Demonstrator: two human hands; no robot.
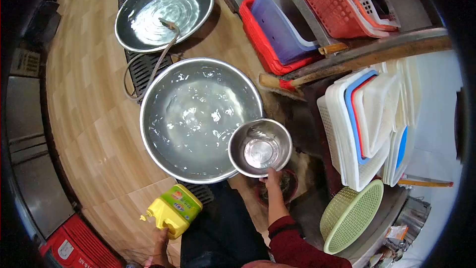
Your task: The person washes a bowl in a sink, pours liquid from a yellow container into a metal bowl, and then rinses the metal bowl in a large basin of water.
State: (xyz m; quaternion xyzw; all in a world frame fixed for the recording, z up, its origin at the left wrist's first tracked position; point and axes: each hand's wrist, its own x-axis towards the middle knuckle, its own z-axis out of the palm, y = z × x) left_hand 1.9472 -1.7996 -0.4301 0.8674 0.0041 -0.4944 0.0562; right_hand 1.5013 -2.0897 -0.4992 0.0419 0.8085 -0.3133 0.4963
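Note:
My left hand (161, 236) grips the handle of a yellow jug (175, 209) with a green label, likely detergent by its shape, tilted over the floor with its spout toward the left. At the lower middle, my right hand (272, 178) is closed on the rim of a small steel bowl (261, 148). Inside, the bowl looks bare and shiny. It overlaps the right front rim of a large steel basin (148, 134) holding slightly cloudy water with ripples and bright reflections.
A second basin (119, 32) of water stands farther off, a hose (161, 59) running into it. Floor drain grating (144, 72) passes beneath. To the right are stacked baskets (342, 119), a brush (277, 83), a green colander (354, 218) and a blue bin (275, 25). A red crate (82, 243) sits lower left.

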